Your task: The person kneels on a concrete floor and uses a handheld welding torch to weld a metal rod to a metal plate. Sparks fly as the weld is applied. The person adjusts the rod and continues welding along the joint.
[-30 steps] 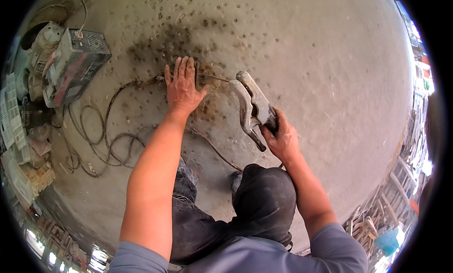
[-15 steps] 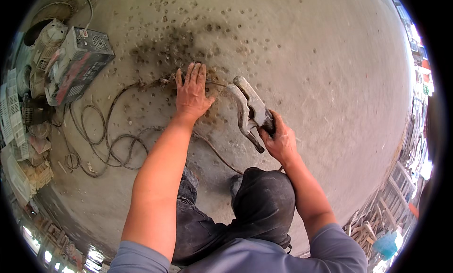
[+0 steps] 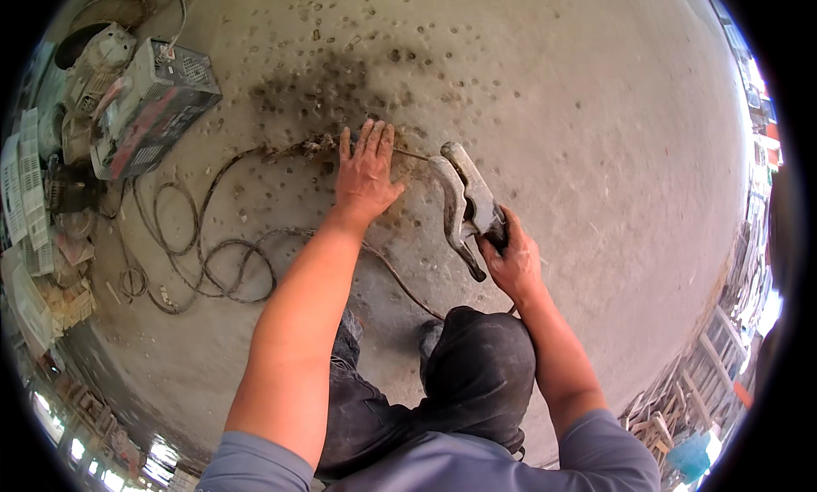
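Observation:
My right hand (image 3: 511,260) grips the handles of a grey welding electrode holder (image 3: 460,198), a clamp-like tool whose jaws point toward the upper left. A thin rod (image 3: 411,154) runs from the jaws toward my left hand. My left hand (image 3: 364,174) lies palm down with fingers spread on the concrete floor, beside a blackened, scorched patch (image 3: 328,83) and a rusty strip (image 3: 298,145) lying on the floor. I crouch with my dark-trousered knees (image 3: 477,364) below the hands.
A boxy welding machine (image 3: 151,107) stands at the upper left, with a loose black cable (image 3: 213,258) coiled across the floor toward me. Crates and clutter (image 3: 34,220) line the left edge. Wooden frames (image 3: 706,373) stand at the lower right.
The view has shifted so the hands and holder sit slightly lower and to the right. My left hand stays flat on the floor; my right hand keeps its grip on the holder.

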The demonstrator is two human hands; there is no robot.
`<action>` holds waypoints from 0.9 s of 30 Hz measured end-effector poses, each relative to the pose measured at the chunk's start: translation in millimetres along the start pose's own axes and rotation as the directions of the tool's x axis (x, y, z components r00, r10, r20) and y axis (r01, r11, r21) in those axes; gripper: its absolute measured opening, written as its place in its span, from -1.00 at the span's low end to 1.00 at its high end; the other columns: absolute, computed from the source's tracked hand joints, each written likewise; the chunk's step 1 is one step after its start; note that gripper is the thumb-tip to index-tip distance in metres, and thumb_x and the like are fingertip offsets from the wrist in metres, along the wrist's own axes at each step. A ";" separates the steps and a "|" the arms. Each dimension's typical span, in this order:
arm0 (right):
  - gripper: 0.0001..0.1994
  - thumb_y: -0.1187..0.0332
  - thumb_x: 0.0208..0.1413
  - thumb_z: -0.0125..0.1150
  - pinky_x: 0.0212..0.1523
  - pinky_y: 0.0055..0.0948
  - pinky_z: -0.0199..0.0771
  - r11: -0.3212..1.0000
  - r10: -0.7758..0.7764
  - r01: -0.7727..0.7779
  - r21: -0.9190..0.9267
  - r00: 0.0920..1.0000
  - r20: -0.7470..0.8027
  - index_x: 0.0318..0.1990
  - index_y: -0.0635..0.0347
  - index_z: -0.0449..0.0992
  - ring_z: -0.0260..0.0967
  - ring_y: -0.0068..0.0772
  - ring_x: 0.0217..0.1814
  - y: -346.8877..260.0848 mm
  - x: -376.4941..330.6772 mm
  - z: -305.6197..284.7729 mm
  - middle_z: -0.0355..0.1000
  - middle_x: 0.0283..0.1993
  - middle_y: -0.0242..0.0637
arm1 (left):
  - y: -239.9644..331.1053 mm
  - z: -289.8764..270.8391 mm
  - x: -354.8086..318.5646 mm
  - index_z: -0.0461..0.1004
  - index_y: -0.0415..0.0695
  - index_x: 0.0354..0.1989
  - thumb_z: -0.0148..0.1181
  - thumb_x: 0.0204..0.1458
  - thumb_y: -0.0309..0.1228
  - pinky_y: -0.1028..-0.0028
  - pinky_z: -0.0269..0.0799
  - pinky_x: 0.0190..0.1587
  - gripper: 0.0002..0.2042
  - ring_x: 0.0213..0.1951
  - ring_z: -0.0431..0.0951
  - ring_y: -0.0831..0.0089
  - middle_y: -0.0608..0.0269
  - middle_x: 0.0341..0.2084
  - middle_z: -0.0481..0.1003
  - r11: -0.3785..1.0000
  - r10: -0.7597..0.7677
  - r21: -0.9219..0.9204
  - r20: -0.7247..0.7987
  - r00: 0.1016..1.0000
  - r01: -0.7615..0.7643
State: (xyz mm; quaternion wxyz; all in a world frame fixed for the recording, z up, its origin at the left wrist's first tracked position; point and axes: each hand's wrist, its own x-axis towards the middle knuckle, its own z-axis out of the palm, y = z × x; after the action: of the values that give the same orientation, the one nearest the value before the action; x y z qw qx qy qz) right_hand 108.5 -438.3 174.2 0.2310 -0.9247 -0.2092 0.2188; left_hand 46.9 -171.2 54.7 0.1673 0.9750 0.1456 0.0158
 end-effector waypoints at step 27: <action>-0.43 0.21 0.11 0.40 -0.11 -0.06 0.63 1.000 0.031 -0.031 -0.005 0.999 -0.019 0.26 0.13 0.40 0.61 0.17 -0.08 6.7 -2.1 0.4 0.61 -0.08 0.09 | -6.1 -6.0 6.4 -0.02 -0.07 0.56 0.43 -0.02 0.08 0.01 -0.32 0.61 0.04 0.57 -0.04 0.28 0.23 0.51 0.11 0.989 -0.141 0.069 0.163 0.976 0.131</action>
State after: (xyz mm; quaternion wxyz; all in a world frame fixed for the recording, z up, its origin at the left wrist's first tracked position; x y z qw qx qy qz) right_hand 108.4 -444.6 171.0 0.2273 -0.9304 -0.1932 0.2130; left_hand 50.9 -162.0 58.2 0.1512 0.9650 0.1978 -0.0822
